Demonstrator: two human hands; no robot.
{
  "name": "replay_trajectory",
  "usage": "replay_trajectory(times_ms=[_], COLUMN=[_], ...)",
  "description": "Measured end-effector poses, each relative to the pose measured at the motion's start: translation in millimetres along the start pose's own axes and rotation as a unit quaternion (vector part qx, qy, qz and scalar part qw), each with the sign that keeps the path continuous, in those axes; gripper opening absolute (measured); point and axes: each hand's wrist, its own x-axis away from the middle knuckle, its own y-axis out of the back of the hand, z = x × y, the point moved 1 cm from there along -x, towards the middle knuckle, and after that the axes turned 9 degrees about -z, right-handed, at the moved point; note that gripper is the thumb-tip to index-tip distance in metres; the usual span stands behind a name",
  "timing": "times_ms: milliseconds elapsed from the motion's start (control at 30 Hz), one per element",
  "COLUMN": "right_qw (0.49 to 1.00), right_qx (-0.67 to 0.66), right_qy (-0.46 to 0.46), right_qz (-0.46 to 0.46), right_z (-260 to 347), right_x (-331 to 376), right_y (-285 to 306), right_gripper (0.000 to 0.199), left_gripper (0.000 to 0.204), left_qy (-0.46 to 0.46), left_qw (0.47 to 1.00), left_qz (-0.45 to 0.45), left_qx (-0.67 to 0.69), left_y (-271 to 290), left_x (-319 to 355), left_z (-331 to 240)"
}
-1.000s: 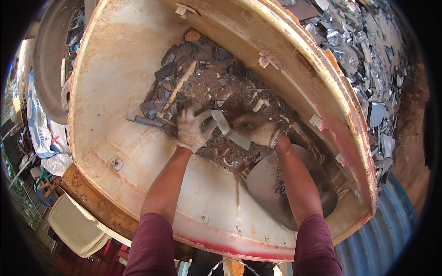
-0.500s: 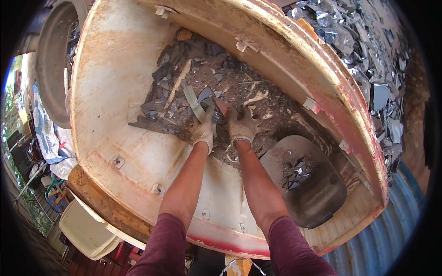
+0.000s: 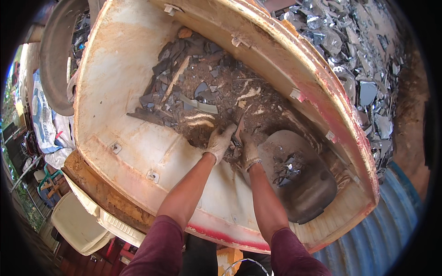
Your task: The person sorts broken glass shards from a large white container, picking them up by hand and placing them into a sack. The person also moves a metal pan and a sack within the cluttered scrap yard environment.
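Since the frame a second ago, both my gloved hands have drawn in toward 6 o'clock of the debris, and the pale curved strip [image 3: 199, 105] I held then now lies loose on the pile at 11 o'clock from my hands.

Left hand [image 3: 220, 142], in a dirty white work glove: flat on the heap of dark shards and brown dirt [image 3: 207, 87], fingers spread; its grip looks released, grasping nothing I can make out.

Right hand [image 3: 249, 151], same glove: clenched on a thin, reddish-brown pointed shard [image 3: 240, 125] that stands up between the two hands.

Container: large, cream-coloured, rust-stained moulded shell with a red rim [image 3: 115, 83], its floor still carrying most of the heap toward 12 o'clock.

Receiver: dull grey metal pan [image 3: 313, 193] at 4 o'clock from my hands, holding only a small cluster of glinting fragments.

Judged state: clearing is early; little is in the pan, much remains in the shell.

Beyond the rim at 1 o'clock: spread of broken mirror-like glass [image 3: 363, 69].
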Motion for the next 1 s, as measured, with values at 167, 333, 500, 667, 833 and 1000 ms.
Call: replay_trajectory(times_ms=[167, 333, 500, 667, 833, 1000], right_qw=[0.997, 0.951, 0.546, 0.738, 0.612, 0.643], right_qx=[-0.027, 0.293, 0.751, 0.448, 0.655, 0.621], right_qy=[0.051, 0.093, 0.37, 0.501, 0.35, 0.315], right_qz=[0.06, -0.044, -0.045, -0.069, -0.27, -0.319], right_z=[-3.5, 15.6, 88.0, 152.6, 134.1, 36.6], right_x=[23.8, 27.6, 35.4, 0.6, -50.8, -29.7], right_y=[157.0, 269.6, 239.0, 98.2, -14.0, -39.0], right_gripper=[0.024, 0.029, 0.04, 0.06, 0.077, 0.074], left_gripper=[0.06, 0.055, 0.058, 0.072, 0.087, 0.087], left_qy=[-0.085, -0.093, -0.252, 0.124, 0.24, 0.275], left_qw=[0.996, 0.98, 0.935, 0.945, 0.801, 0.783], left_qz=[0.031, 0.045, -0.022, -0.283, -0.003, 0.042], left_qx=[-0.016, -0.171, -0.25, 0.104, 0.548, 0.556], left_y=[-79.8, -158.1, -122.3, -62.6, -39.2, -52.5], left_x=[65.2, 110.3, 117.2, 20.7, -26.1, -37.6], left_z=[91.4, 159.1, 143.7, 107.9, 95.7, 98.8])
